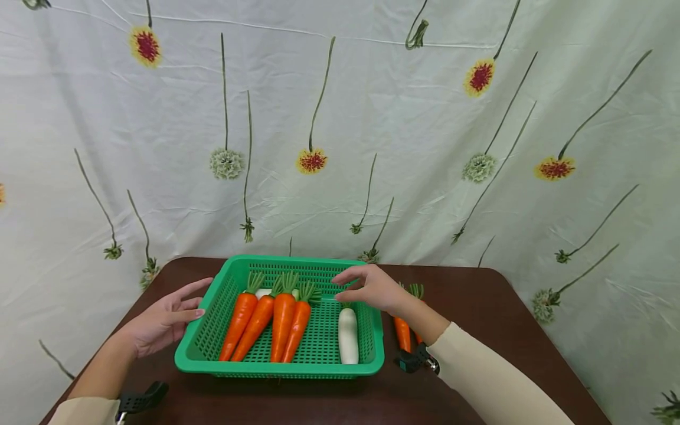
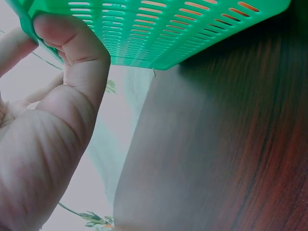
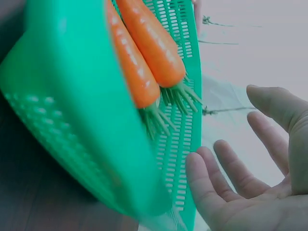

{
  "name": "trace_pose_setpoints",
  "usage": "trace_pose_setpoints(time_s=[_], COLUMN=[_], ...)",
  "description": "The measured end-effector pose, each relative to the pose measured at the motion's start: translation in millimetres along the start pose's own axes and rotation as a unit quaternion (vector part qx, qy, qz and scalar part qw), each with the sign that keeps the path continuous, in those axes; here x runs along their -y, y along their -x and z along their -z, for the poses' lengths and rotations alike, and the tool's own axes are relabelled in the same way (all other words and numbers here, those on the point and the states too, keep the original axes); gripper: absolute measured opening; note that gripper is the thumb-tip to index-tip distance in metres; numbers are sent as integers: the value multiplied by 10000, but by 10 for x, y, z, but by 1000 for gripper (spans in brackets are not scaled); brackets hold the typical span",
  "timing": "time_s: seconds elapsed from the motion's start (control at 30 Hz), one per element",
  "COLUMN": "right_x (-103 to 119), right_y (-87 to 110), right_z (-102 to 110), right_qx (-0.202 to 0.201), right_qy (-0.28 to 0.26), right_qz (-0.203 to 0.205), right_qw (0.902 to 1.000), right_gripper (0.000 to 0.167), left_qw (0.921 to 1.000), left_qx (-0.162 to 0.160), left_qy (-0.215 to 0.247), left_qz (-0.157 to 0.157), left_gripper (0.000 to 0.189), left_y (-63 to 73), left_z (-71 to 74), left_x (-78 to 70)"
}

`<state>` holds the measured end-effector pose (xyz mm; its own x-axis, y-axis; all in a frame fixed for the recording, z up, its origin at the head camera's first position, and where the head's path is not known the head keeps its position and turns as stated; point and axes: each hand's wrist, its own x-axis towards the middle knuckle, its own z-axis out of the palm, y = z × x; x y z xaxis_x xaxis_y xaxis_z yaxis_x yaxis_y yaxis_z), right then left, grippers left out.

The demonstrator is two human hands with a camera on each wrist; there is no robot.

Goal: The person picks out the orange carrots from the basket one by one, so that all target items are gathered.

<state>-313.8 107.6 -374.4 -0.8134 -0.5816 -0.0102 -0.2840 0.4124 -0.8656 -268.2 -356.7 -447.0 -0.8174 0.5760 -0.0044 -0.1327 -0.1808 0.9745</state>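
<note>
A green plastic basket [image 1: 212, 367] sits on the dark table with several orange carrots [image 1: 284, 321] lying side by side in its left half. A white radish [image 1: 347, 336] lies along the basket's right side, leaf end toward the back. Bits of white show behind the carrot tops, mostly hidden. My left hand [image 1: 167, 319] is at the basket's left rim, its thumb and extended fingers touching the edge. Above the radish's leaf end hovers my right hand [image 1: 369, 288], fingers loosely bent and spread from the thumb, holding nothing; the right wrist view shows its bare fingertips [image 3: 196, 163].
Two more carrots [image 1: 402, 334] lie on the table right of the basket, partly behind my right forearm. The brown table [image 1: 467, 301] ends at a pale flower-print cloth [image 1: 414, 118] hanging behind it. Dark straps circle both wrists.
</note>
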Motion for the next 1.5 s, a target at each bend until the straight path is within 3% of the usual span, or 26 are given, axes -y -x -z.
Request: trace_pose_setpoints(time_s=[0.23, 0.47, 0.87, 1.5], right_x=[73, 168, 243, 231], right_y=[-115, -223, -451, -719], right_z=[-125, -240, -485, -709], right_qx=[347, 491, 677, 739], right_qy=[38, -371, -6, 27], right_qz=[-193, -640, -735, -1040], right_qw=[9992, 9961, 9950, 9918], right_gripper=[34, 39, 50, 45], left_qw=[10000, 10000, 10000, 9998], left_qx=[29, -21, 22, 157], left_qy=[49, -69, -51, 48], left_qz=[11, 29, 27, 74], left_gripper=[71, 70, 69, 69], left_y=[-6, -9, 4, -10], left_z=[-7, 9, 26, 43], left_x=[-8, 5, 5, -2])
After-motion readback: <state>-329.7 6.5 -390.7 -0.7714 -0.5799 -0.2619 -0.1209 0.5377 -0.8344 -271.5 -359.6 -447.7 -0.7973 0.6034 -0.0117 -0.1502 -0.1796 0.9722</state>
